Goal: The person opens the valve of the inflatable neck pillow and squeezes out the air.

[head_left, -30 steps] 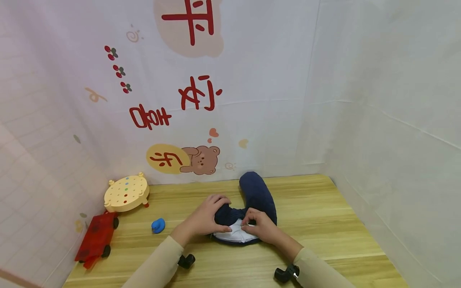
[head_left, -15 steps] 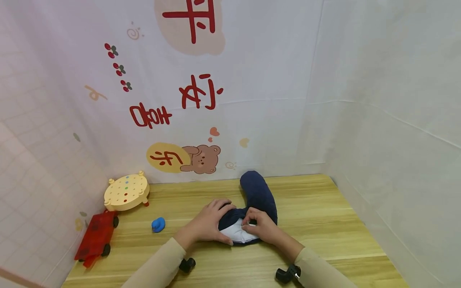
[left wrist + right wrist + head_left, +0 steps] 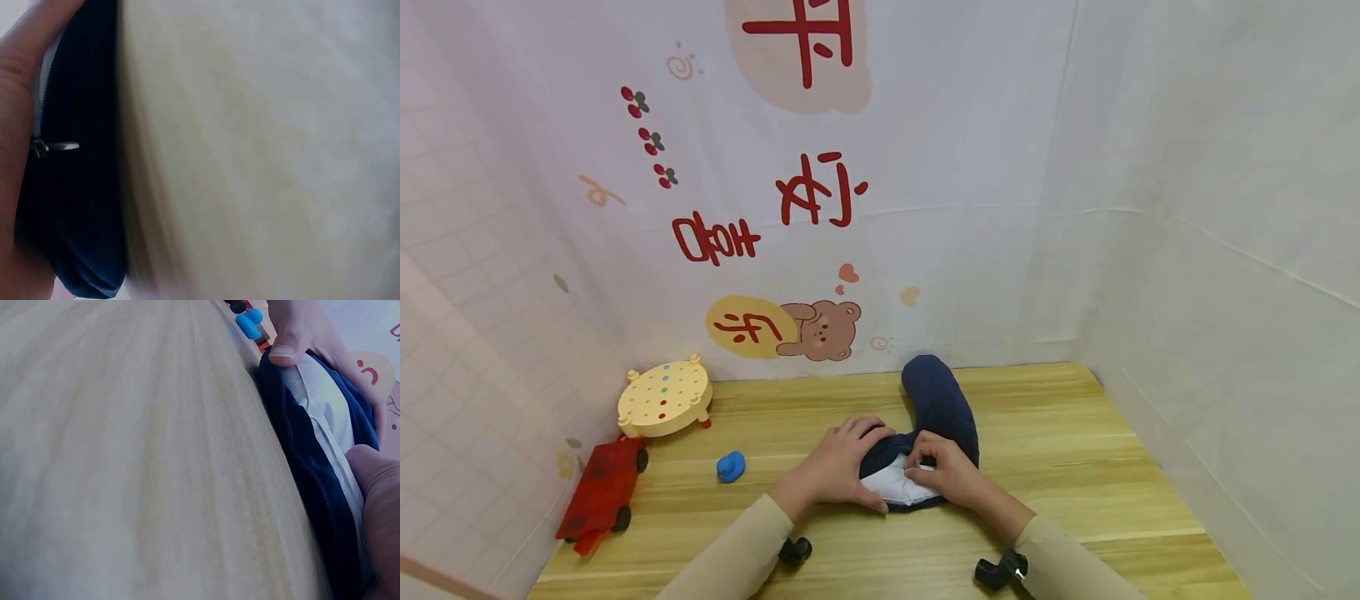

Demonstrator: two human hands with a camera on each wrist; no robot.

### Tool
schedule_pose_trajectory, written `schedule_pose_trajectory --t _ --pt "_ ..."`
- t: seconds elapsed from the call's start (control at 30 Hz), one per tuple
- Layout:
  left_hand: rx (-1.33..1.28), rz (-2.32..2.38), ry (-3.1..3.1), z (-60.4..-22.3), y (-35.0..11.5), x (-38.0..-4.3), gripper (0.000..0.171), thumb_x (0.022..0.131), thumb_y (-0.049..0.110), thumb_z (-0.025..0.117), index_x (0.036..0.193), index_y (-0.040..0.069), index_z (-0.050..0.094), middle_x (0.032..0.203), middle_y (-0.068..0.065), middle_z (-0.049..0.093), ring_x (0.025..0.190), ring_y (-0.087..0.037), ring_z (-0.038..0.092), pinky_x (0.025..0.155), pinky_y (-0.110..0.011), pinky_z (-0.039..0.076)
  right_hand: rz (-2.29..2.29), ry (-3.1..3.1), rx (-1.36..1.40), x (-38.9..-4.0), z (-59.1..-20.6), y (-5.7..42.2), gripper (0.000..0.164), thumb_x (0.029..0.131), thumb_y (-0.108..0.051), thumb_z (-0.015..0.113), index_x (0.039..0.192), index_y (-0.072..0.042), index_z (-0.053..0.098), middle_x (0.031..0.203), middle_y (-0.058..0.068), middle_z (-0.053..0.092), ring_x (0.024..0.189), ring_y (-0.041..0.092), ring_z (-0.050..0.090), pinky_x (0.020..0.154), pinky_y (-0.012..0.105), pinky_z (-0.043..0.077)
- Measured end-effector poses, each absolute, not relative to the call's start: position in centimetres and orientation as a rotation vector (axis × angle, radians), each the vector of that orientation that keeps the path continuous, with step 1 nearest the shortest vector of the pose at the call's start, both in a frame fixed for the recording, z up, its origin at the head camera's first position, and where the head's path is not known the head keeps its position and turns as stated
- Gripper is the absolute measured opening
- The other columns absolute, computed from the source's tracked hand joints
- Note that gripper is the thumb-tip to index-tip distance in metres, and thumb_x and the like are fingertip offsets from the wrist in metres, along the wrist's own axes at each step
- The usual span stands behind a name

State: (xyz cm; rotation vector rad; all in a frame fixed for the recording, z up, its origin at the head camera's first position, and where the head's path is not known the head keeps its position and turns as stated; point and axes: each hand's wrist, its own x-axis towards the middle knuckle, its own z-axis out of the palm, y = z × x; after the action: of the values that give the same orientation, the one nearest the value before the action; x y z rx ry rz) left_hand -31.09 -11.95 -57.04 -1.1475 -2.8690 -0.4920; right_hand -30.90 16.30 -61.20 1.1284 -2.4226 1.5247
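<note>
A navy U-shaped neck pillow (image 3: pixel 938 398) lies on the table, its zipped cover open along the near edge. White inner fabric (image 3: pixel 891 481) shows through the gap. My left hand (image 3: pixel 833 468) grips the pillow's left end, thumb at the near edge and fingers over the top. With thumb and index finger, my right hand (image 3: pixel 953 477) pinches at the white inner fabric; exactly what lies between the fingertips is hidden. In the left wrist view, a metal zip pull (image 3: pixel 64 146) hangs on the navy cover near the left thumb. The zip teeth (image 3: pixel 317 478) run along the cover's edge.
A small blue toy duck (image 3: pixel 730 467) sits left of the hands. Farther left are a red toy car (image 3: pixel 601 487) and a round cream pegged stand (image 3: pixel 666 396). Printed white cloth (image 3: pixel 970 208) walls the wooden table (image 3: pixel 1075 467) at back and sides.
My left hand has shifted a little to the right along the pillow, with its thumb now lower at the near edge. The right hand keeps nearly the same place and pinch.
</note>
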Motion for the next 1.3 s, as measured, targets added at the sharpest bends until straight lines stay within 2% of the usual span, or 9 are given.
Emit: schedule_pose_trajectory --t 0.27,0.53,0.7,0.87,1.03,1.3 --pt "-1.16 -0.474 -2.891 -57.1 -11.9 -31.2 0.115 0.072 0.089 0.083 0.168 0.04 0.044 0.165 0.005 0.044 0.153 -0.02 0.038 0.111 -0.059 0.045 1.509 -2.452 1.115 -31.0 -61.2 16.3 0.006 0.097 -0.007 0.086 0.097 -0.011 0.082 0.1 0.0 0.07 0.1 0.021 0.068 0.094 0.029 0.055" --pt "-1.183 -0.482 -2.901 -57.2 -11.9 -31.3 0.11 0.076 0.087 0.082 0.169 0.041 0.045 0.167 0.002 0.044 0.153 -0.025 0.038 0.118 -0.067 0.038 1.486 -2.458 1.122 -31.2 -61.1 16.4 0.004 0.098 -0.008 0.085 0.097 -0.009 0.082 0.1 -0.001 0.069 0.1 0.018 0.068 0.094 0.029 0.056" --pt "-1.164 -0.476 -2.933 -57.4 -11.6 -31.8 0.109 0.075 0.09 0.08 0.168 0.044 0.044 0.169 0.002 0.04 0.155 -0.024 0.036 0.112 -0.06 0.042 1.488 -2.479 1.116 -31.1 -60.8 16.5 0.004 0.098 -0.007 0.085 0.098 -0.006 0.081 0.102 0.0 0.069 0.101 0.019 0.068 0.093 0.03 0.057" --pt "-1.15 -0.461 -2.944 -57.5 -11.4 -32.0 0.107 0.074 0.093 0.077 0.166 0.048 0.045 0.166 0.002 0.043 0.149 -0.022 0.041 0.11 -0.056 0.044 1.492 -2.491 1.109 -31.0 -60.8 16.5 0.007 0.098 -0.005 0.085 0.097 -0.012 0.081 0.101 0.0 0.069 0.102 0.019 0.068 0.094 0.032 0.057" --pt "-1.148 -0.465 -2.954 -57.4 -11.3 -32.0 0.103 0.074 0.092 0.078 0.163 0.049 0.048 0.156 0.004 0.048 0.137 -0.02 0.046 0.107 -0.052 0.045 1.495 -2.499 1.097 -31.0 -61.0 16.4 0.012 0.098 -0.006 0.085 0.097 -0.017 0.081 0.1 -0.001 0.068 0.102 0.018 0.067 0.094 0.034 0.057" --pt "-1.133 -0.462 -2.979 -57.5 -11.2 -32.1 0.101 0.075 0.089 0.081 0.16 0.043 0.055 0.143 0.007 0.053 0.126 -0.015 0.048 0.1 -0.044 0.045 1.503 -2.465 1.125 -31.0 -61.2 16.2 0.012 0.098 -0.006 0.085 0.095 -0.016 0.08 0.1 0.0 0.069 0.1 0.019 0.067 0.093 0.031 0.057"
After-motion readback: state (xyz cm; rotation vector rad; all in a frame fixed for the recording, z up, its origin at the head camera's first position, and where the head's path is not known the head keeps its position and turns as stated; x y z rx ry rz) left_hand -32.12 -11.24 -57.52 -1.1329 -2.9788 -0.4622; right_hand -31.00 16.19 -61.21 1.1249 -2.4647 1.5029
